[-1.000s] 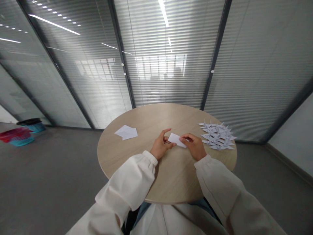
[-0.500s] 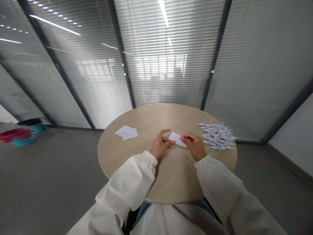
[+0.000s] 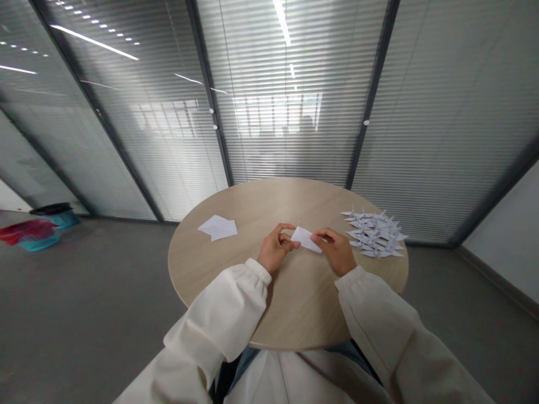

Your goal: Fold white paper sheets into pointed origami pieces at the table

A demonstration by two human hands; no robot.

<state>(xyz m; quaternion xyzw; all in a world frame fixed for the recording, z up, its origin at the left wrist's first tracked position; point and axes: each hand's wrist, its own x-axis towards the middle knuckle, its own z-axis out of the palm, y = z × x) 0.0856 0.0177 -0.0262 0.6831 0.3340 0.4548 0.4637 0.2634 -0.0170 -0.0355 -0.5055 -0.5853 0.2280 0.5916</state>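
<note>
On the round worktop, an uneven tug or press from the left hand or the right hand could, I judge, skew a crease or tear an edge, since the fingers of both pinch opposite ends of one white paper. That paper, held between the hands, looks small, thin, flat and four-sided, its ends partly covered; whether it touches the surface beneath, I cannot tell.

You are seeing no readable text, label, brand, number or sign: the paper you are holding, the folded pile and the bins are showing no legible print.
</note>
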